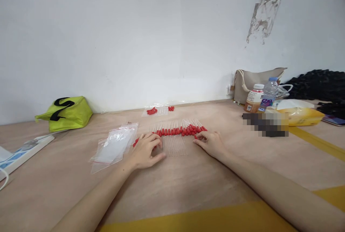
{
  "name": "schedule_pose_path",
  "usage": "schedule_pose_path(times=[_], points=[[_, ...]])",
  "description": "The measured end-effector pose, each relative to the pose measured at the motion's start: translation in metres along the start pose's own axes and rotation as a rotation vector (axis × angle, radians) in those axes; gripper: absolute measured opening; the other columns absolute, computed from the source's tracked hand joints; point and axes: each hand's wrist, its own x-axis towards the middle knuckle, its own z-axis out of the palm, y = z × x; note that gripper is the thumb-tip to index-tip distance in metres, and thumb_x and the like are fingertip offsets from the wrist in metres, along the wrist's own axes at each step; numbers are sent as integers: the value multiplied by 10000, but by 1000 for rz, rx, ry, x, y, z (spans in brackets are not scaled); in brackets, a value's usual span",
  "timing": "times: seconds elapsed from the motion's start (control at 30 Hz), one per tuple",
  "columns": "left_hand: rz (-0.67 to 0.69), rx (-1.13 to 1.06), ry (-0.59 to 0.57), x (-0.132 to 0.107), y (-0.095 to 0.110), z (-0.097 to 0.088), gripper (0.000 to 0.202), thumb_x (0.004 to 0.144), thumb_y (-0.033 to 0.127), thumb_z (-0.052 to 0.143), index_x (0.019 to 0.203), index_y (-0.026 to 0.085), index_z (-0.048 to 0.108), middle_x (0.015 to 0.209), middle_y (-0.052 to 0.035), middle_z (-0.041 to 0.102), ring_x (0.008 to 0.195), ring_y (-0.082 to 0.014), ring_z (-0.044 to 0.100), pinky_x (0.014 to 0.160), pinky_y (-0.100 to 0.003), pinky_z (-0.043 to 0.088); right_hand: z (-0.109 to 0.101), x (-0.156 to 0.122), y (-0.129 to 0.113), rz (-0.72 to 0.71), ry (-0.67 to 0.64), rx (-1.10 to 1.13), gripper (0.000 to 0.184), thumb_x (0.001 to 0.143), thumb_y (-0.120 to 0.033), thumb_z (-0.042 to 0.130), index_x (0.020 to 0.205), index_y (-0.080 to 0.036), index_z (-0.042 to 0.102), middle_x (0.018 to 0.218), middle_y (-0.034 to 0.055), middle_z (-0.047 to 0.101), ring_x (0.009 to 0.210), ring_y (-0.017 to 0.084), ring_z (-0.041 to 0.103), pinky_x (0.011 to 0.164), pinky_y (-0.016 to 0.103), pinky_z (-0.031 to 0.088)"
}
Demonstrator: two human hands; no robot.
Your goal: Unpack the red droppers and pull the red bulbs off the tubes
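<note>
A row of thin clear tubes with red rubber bulbs (pixel 176 131) lies on the table between my hands, the tubes pointing to the wall. Bare clear glass tubes (pixel 174 146) lie side by side just in front of the bulbs. My left hand (pixel 147 149) rests at the row's left end, thumb and fingers apart; a red bulb (pixel 136 142) shows beside its fingers, and its fingertips are partly hidden. At the right end, my right hand (pixel 211 142) pinches a small red rubber bulb (pixel 196 137) between thumb and forefinger.
Clear zip bags (pixel 114 145) lie left of my left hand. Near the wall is another bag with red bulbs (pixel 152 110). A yellow-green pouch (pixel 70 113) and power strip (pixel 27 153) are at left; bottles (pixel 254 99), a tissue pack (pixel 302 115) and a grey bag (pixel 239 84) at right.
</note>
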Motion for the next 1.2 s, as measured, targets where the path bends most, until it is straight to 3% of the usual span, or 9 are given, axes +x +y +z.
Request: schedule_pose_path(times=[0.13,0.37,0.5,0.67,0.8,0.9,1.0,1.07,1.2], points=[[68,-41,-107,-3,0,-3,317,701,503,569,726,197,492,775,2,564,774,-175,480,688,-298,296,-4,2,-2,27,44,-35,244,764,-426,508,676,-231,625,720,-14,667,703,156,576,730,316,283],[53,4,-85,3,-2,9,239,792,422,511,732,193,480,734,10,570,755,-168,478,692,-303,273,-11,34,1,193,44,-61,302,761,-481,478,735,-251,672,748,11,670,727,178,569,711,326,281],[-5,-3,-1,-3,-1,11,259,790,426,515,710,185,465,777,0,579,779,-170,483,699,-308,284,-9,56,-1,284,-62,-127,356,706,-536,500,603,-246,679,664,30,660,693,200,559,723,365,271],[-133,-17,187,-11,3,21,205,828,341,480,702,180,482,854,-17,606,834,-175,495,742,-331,296,-4,69,-5,359,-134,-114,298,662,-459,546,508,-223,644,527,23,619,639,189,551,734,370,281],[-168,9,265,-11,5,29,152,824,320,485,763,192,542,880,-25,624,884,-193,503,776,-348,303,-7,70,-9,383,-126,-88,247,668,-419,541,577,-217,650,578,18,638,642,172,557,733,348,297],[-171,35,308,-11,6,31,156,823,317,483,887,208,575,971,-40,620,944,-204,499,820,-361,306,-15,60,-16,267,-43,-36,243,721,-411,503,674,-217,641,720,17,657,728,165,558,740,324,306],[-161,71,348,-11,7,32,293,829,310,471,1103,223,524,1139,-64,559,1035,-220,472,873,-382,299,-17,37,-25,-67,64,-11,194,773,-353,493,739,-192,597,813,31,639,821,170,532,805,336,288],[-132,105,374,-10,10,32,367,833,301,468,1192,227,473,1221,-76,508,1098,-231,437,906,-399,280,-13,19,-29,-291,46,1,134,803,-283,480,796,-191,578,823,31,629,836,168,520,866,368,253],[6,137,370,-9,19,33,268,850,254,464,1100,253,560,1091,-44,607,1034,-212,488,907,-404,254,2,-7,-34,-465,43,57,100,818,-245,479,820,-193,564,797,31,617,819,167,503,890,390,238]])
